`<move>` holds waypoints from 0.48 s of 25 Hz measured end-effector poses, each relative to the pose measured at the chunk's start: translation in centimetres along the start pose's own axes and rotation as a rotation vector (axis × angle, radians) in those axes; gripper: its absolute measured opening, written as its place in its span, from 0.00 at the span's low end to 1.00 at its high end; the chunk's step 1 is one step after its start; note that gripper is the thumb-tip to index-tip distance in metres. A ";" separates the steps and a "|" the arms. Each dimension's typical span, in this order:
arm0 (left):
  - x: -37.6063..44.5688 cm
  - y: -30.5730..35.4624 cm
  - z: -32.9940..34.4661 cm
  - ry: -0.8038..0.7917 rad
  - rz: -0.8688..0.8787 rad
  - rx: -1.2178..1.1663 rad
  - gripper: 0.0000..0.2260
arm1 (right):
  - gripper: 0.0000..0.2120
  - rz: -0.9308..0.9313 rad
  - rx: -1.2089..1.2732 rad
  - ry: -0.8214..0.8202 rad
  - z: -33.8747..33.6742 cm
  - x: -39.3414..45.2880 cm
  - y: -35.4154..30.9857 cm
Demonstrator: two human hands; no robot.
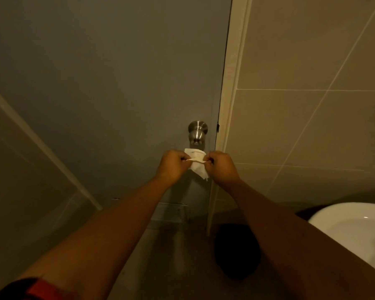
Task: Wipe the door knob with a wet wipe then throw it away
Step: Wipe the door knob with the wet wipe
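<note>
A brushed-metal round door knob (197,132) sticks out of a grey door (108,83) near its right edge. Just below the knob, a white wet wipe (197,163) hangs stretched between my two hands. My left hand (172,164) pinches its left edge and my right hand (222,166) pinches its right edge. The wipe is apart from the knob, a short gap under it.
A pale door frame (232,105) runs beside the knob, with beige wall tiles (312,126) to the right. A white basin rim (351,226) is at lower right. A dark round object (236,250) sits on the floor by the frame. A vent panel (171,215) is low on the door.
</note>
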State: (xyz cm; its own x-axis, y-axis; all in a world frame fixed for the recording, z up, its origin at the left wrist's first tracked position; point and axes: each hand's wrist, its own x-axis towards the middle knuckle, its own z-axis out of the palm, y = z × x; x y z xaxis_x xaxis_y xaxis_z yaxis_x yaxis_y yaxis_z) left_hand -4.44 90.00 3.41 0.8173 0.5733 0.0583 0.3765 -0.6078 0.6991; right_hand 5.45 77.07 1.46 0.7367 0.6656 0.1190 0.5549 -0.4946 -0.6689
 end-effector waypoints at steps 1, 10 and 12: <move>-0.7 0.1 0.2 -0.016 0.021 0.023 0.08 | 0.08 0.001 -0.005 0.003 -0.1 -0.6 0.2; -4.8 1.1 -0.1 -0.127 0.082 0.035 0.05 | 0.09 0.158 -0.042 0.096 -2.0 -7.6 -0.7; -6.3 0.9 0.2 -0.153 0.044 -0.010 0.06 | 0.08 0.215 -0.015 0.102 -2.3 -9.8 -0.9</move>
State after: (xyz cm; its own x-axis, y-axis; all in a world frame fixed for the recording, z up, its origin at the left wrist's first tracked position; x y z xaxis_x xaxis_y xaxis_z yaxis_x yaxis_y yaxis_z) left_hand -9.14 85.74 3.56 0.8902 0.4551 -0.0198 0.3349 -0.6244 0.7057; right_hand -1.38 69.71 2.57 0.8731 0.4851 0.0489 0.3864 -0.6273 -0.6761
